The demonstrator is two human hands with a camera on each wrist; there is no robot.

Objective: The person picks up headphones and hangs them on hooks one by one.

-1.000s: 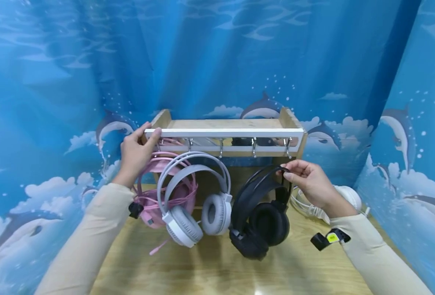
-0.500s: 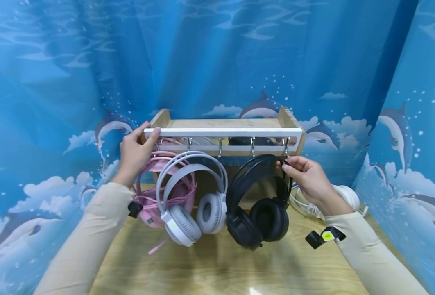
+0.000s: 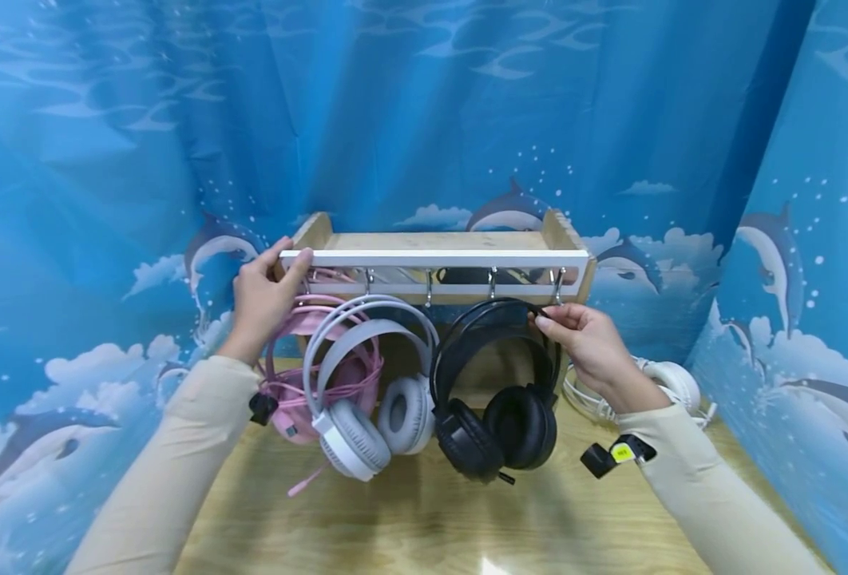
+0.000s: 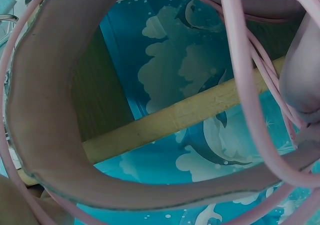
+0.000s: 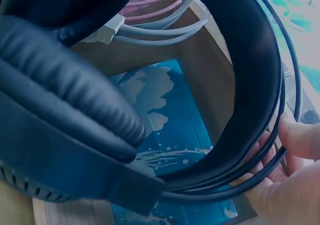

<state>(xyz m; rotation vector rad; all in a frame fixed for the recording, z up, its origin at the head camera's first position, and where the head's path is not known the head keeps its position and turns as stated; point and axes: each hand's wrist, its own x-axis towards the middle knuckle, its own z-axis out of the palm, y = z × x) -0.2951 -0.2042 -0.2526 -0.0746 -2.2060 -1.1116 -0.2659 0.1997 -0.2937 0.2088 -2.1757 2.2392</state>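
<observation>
In the head view my right hand (image 3: 582,335) pinches the thin headband wires of the black headphones (image 3: 521,427) near their upper right side. Their headband stands just below the hooks (image 3: 493,283) of a wooden rack with a white front bar (image 3: 434,259). The right wrist view shows thumb and fingers on the wires, beside the padded black headband (image 5: 250,60). My left hand (image 3: 262,295) grips the rack's left end, thumb on the front bar. White headphones (image 3: 355,435) and pink headphones (image 3: 298,419) hang at the rack's left. The pink headband fills the left wrist view.
White headphones with a coiled cable (image 3: 671,382) lie on the wooden table (image 3: 395,535) right of the rack, near my right forearm. A pink microphone boom (image 3: 307,481) sticks out below the hanging headphones. Blue dolphin-print curtains (image 3: 424,120) stand behind and at the sides.
My right hand has moved the black headphones up and to the left, closer to the hooks and the hanging white pair. They also face forward more squarely. My left hand has stayed on the rack.
</observation>
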